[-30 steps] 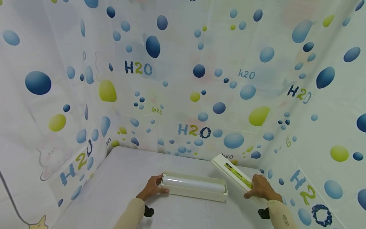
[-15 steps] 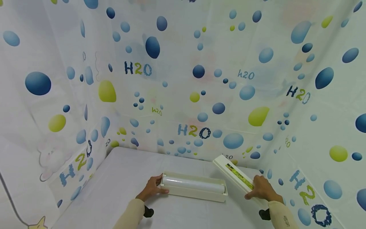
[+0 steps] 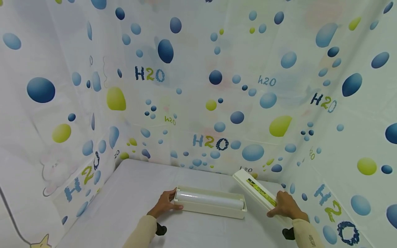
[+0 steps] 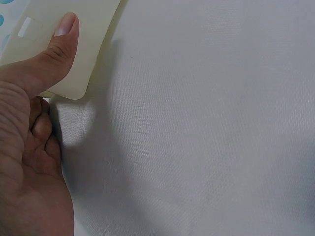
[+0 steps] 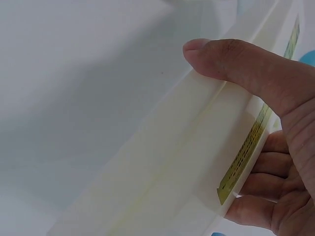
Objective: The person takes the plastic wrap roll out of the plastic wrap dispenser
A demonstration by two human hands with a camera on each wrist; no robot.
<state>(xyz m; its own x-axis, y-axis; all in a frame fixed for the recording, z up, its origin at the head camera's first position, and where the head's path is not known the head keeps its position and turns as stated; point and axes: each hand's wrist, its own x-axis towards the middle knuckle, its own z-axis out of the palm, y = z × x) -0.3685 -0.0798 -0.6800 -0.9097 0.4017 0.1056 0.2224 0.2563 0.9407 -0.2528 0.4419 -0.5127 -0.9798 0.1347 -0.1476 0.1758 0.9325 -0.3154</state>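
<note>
An open cream plastic wrap dispenser box [image 3: 214, 212] lies on the table, long side across. Inside it sits a roll of shiny cling film [image 3: 211, 199]. My left hand [image 3: 164, 204] grips the box's left end, thumb on the front wall, as the left wrist view also shows on the pale box wall [image 4: 91, 54]. To the right, my right hand [image 3: 285, 205] holds the long cream lid [image 3: 242, 178] slanted and apart from the box. A green and yellow label [image 5: 246, 152] runs along the lid, with thumb and fingers on opposite edges.
A white cloth [image 3: 149, 172] covers the table. Behind and at both sides hang white curtains [image 3: 192, 86] printed with blue and green drops and H2O lettering. The lid's far end comes close to the back curtain.
My right hand and the lid have shifted slightly to the right. The left hand, the box and the roll stay where they were.
</note>
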